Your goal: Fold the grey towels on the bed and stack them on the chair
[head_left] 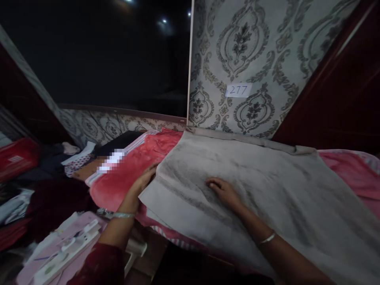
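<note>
On pink blanket [124,174], hands flat on grey cloth [267,190]

A home room: patterned wallpaper [252,51], pink blanket [130,166], heaped clothes [68,158].

Grey cloth [252,190], dark-streaked. Under it: red-pink blanket [130,166], striped white edge. Behind the cloth: grey damask-pattern wallpaper [255,47], white label [238,90] reading 277.

Open grey cloth [267,190] ahead (patterned wall [252,59] behind, clutter [44,190] left).
</note>
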A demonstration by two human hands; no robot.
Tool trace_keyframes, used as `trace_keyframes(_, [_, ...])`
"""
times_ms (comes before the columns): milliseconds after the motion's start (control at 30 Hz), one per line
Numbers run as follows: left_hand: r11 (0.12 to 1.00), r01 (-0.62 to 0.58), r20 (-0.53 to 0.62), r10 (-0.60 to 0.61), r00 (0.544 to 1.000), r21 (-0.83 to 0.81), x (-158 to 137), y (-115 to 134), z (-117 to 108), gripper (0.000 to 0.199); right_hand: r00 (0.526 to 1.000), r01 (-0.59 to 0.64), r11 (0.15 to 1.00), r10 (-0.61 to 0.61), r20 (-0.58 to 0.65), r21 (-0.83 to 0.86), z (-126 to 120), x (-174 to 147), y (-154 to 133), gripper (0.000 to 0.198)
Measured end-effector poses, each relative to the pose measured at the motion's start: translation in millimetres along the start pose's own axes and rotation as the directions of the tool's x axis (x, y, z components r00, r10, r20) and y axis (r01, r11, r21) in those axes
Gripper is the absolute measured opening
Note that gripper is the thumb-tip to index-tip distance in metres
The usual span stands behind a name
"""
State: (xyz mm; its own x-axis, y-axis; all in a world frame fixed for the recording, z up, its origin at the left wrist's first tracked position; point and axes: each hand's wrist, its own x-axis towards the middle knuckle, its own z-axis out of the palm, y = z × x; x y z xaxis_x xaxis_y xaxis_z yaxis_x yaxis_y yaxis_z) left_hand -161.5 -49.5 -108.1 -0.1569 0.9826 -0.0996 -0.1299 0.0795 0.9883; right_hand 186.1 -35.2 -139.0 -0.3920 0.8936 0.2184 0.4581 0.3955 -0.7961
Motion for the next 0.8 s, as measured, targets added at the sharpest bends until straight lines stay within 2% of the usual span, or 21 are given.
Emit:
trace_keyframes(67, [0.999,0.049,0.039,-0.05,0.998,0.024,-29.2,-0.6,-11.4,0.076,1.0,-0.017,0.999,0.018,-0.014,0.044,2.8,0.3,7.2,0.031])
trace_keyframes(167, [0.996,0.078,0.033,-0.079,0.996,0.046,-66.6,7.2,-28.4,0.089,0.999,0.025,1.0,-0.025,0.02,0.012,5.7,3.8,9.0,0.029])
trace_keyframes(267, [0.976,0.052,0.003,-0.054,0.999,0.21,-86.5,19.6,-42.6,0.079,0.995,0.05,0.999,-0.049,0.088,-0.011,5.6,9.3,8.6,0.028])
trace_keyframes(367, [0.89,0.002,-0.045,0.02,0.999,0.456,-89.1,23.3,-49.3,0.055,0.994,0.055,0.998,-0.052,0.096,-0.029,7.4,12.1,10.2,0.027])
trace_keyframes(467, [0.748,-0.114,-0.062,0.203,0.977,0.653,-80.0,17.9,-43.0,0.039,0.997,0.07,0.994,-0.067,0.042,-0.081,13.4,10.5,12.1,0.026])
trace_keyframes(533, [0.643,-0.153,-0.05,0.286,0.957,0.751,-71.3,14.7,-32.1,0.038,0.997,0.083,0.989,-0.083,0.01,-0.122,18.1,9.0,12.0,0.026])
trace_keyframes(633, [0.542,-0.192,-0.034,0.379,0.925,0.818,-59.9,16.2,-10.1,0.039,0.996,0.092,0.981,-0.092,0.007,-0.171,22.4,8.8,8.9,0.025])
trace_keyframes(733, [0.499,-0.255,-0.008,0.466,0.885,0.828,-55.6,22.9,9.1,0.042,0.996,0.09,0.974,-0.089,0.016,-0.206,22.7,10.3,2.9,0.025])
trace_keyframes(800, [0.53,-0.253,-0.024,0.46,0.888,0.809,-54.7,25.2,12.6,0.048,0.996,0.088,0.97,-0.089,0.005,-0.227,21.4,12.1,-0.9,0.023])
